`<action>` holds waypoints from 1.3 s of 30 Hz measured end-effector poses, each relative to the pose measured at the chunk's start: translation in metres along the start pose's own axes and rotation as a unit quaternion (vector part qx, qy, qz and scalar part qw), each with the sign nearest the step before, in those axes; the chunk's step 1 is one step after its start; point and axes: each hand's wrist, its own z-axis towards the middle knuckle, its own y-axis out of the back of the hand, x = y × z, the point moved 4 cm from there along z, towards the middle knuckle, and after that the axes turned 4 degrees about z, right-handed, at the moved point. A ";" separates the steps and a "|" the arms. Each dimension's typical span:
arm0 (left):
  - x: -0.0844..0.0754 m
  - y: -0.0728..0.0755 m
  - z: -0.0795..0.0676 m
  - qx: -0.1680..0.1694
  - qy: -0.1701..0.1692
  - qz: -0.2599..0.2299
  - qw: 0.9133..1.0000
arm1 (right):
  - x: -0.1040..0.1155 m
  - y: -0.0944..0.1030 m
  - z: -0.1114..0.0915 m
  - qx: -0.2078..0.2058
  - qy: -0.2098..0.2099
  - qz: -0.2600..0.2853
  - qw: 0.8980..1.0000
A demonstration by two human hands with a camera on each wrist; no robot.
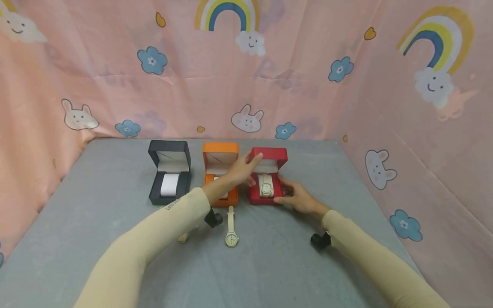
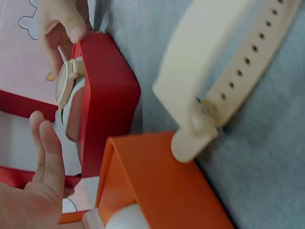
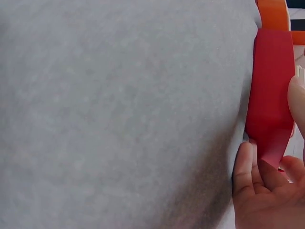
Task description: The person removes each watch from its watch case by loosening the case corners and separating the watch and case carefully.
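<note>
A red watch box point(image 1: 266, 153) stands with its lid raised. On its white cushion sits a cream watch point(image 1: 266, 186). My right hand point(image 1: 300, 197) grips the box's right side, its thumb at the front rim, as the right wrist view also shows. By the left side of the red lid is my left hand point(image 1: 242, 170); its fingers point(image 2: 52, 152) are extended, and whether they touch the lid I cannot tell. Just in front of the orange watch box point(image 1: 221, 148), a second cream watch point(image 1: 231, 233) lies on the grey cloth, its strap towards the box.
To the left, a black watch box point(image 1: 169, 146) stands raised-lidded with a bare white cushion point(image 1: 170, 185). My left forearm partly covers the orange box and another small watch point(image 1: 183, 238). A pink patterned curtain point(image 1: 185, 98) hangs behind the grey-covered table point(image 1: 277, 265).
</note>
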 end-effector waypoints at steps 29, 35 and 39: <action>-0.005 0.006 -0.013 0.009 0.024 -0.004 1.000 | 0.001 0.000 0.005 -0.008 -0.002 -0.010 1.000; -0.003 0.006 -0.022 0.005 0.016 -0.008 1.000 | 0.000 0.000 0.004 -0.006 0.005 -0.004 1.000; -0.001 0.005 -0.028 0.006 0.011 -0.002 1.000 | -0.001 0.000 0.002 -0.004 0.003 -0.003 1.000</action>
